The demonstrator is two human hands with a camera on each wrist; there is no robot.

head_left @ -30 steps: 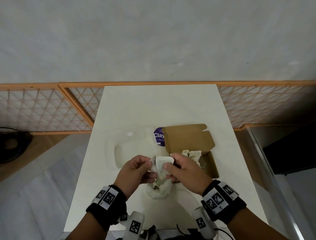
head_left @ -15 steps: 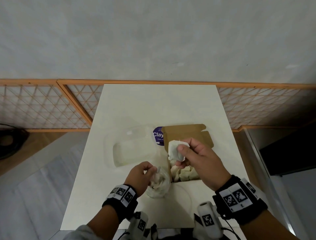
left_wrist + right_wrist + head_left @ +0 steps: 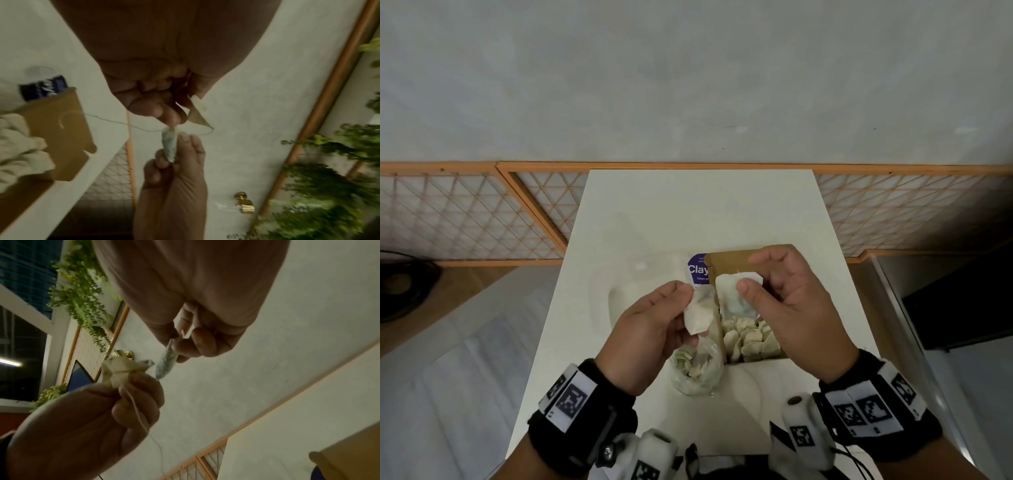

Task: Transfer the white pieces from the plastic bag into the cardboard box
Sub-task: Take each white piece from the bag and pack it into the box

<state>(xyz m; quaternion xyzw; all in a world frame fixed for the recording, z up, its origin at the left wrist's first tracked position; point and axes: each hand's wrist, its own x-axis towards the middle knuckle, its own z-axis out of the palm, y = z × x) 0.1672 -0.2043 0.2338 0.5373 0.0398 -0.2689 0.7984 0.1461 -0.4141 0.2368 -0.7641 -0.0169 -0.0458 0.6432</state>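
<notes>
Both my hands pinch white paper sachets above brown cardboard box (image 3: 751,346).
Left hand (image 3: 650,325) pinches one sachet (image 3: 700,313), right hand (image 3: 787,301) another (image 3: 736,294); clear plastic bag (image 3: 697,371) below.

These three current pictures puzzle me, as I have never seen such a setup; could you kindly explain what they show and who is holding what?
There is no machine here: a person works with two bare hands, wearing black wristbands with printed square markers. The wide picture comes from a camera on the head, looking down; the other two come from cameras on each wrist, looking along the fingers. On the white table stand an open brown cardboard box already holding white paper sachets, and nearer the person a clear plastic bag with more of them. The left hand pinches one white sachet; the right hand pinches another sachet above the box. The wrist views show a thin thread hanging from one sachet.
</notes>
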